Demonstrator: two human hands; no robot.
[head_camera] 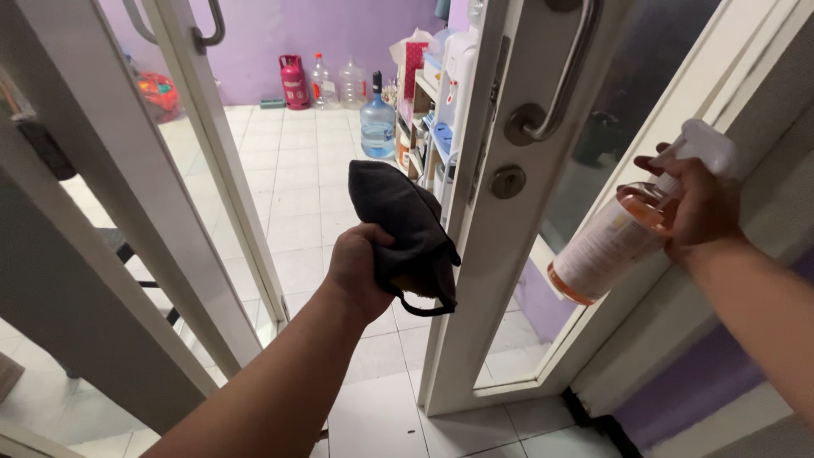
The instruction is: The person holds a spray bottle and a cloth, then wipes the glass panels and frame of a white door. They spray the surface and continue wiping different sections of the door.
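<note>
My left hand (356, 271) grips a dark grey cloth (403, 225), held up in front of the edge of a white-framed glass door (500, 280). My right hand (699, 208) holds a clear spray bottle (615, 242) with orange liquid and a white trigger head, raised at the right of the door's glass pane. The door's metal pull handle (564, 80) and round lock (507, 181) sit between my two hands, slightly above them.
A second white-framed glass door (212, 178) stands at the left. Beyond the opening, a white tiled floor (297, 178) leads to a purple wall with a red gas cylinder (294, 82), water bottles (377, 123) and a cluttered shelf (420, 102).
</note>
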